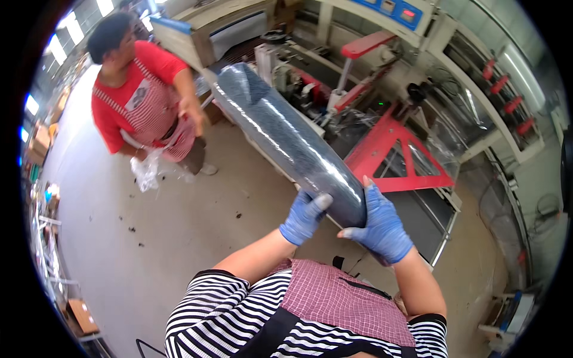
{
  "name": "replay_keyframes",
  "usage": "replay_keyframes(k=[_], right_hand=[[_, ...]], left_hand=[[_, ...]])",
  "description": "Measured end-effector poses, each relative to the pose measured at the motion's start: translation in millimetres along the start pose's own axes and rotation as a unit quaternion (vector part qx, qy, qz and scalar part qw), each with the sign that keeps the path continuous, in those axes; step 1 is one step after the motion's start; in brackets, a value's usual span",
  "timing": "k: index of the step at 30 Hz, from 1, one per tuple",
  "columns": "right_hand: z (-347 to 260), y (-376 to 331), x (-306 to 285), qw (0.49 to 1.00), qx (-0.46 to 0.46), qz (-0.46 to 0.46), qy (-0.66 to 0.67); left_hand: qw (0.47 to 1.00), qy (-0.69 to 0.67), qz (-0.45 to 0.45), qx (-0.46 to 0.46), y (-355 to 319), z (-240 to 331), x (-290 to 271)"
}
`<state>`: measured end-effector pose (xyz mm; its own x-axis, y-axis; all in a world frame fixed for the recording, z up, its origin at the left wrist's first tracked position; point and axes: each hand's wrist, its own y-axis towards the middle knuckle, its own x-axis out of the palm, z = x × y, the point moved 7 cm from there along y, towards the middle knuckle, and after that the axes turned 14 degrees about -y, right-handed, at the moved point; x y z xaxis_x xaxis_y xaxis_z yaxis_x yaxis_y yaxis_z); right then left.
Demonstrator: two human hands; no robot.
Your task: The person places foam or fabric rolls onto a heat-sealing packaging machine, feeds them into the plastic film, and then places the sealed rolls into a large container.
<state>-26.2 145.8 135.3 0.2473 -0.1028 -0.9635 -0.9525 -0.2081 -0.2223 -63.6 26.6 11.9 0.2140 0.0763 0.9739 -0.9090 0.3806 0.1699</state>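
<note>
A long dark blue-grey roll (292, 146), which looks like rolled mat or fabric, is wrapped in shiny clear film. It slants from my body up to the far left. Around its near end are both my blue-gloved hands. My left hand (305, 216) grips the left side, thumb on top. On the right side my right hand (382, 225) holds the end, its fingers reaching up along the edge. Just beyond my right hand is the machine's red triangular frame (412, 156). The roll hides part of the machine's front edge.
At the far left a person (146, 98) in a red shirt and striped apron stands with crumpled clear plastic (154, 171) at one hand. The machine has a red lever arm (368, 44) and a blue control panel (394, 12). A cardboard box (82, 316) sits lower left.
</note>
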Motion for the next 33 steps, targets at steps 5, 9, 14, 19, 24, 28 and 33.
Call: replay_keyframes(k=[5,9,14,19,24,28,33], right_hand=[[4.0,-26.2,43.6,0.965,0.080,0.234,0.089],[74.2,-64.9,70.6,0.937,0.156,0.290,0.118],[152.2,-120.3,60.3,0.865,0.207,0.361,0.280],[298.7,-241.0,74.7,0.865,0.346,0.311,0.187],[411.5,-324.3,145.2,0.888,0.405,0.156,0.150],[478.6,-318.2,202.9,0.903,0.417,-0.030,0.095],[508.5,-203.9,198.9,0.944,0.307,-0.089,0.079]], left_hand=[[0.939,0.295,0.022,-0.177,-28.1,-27.7,-2.6],[0.932,0.214,-0.065,-0.284,-10.8,-107.0,-12.4],[0.880,0.310,-0.131,-0.336,29.5,-198.5,1.4],[0.846,0.359,-0.159,-0.361,50.3,-239.9,24.5],[0.835,0.459,0.004,-0.303,60.2,-162.7,-43.4],[0.824,0.485,0.185,-0.227,38.1,-84.7,-88.3],[0.813,0.508,0.250,-0.138,27.8,-41.9,-85.4]])
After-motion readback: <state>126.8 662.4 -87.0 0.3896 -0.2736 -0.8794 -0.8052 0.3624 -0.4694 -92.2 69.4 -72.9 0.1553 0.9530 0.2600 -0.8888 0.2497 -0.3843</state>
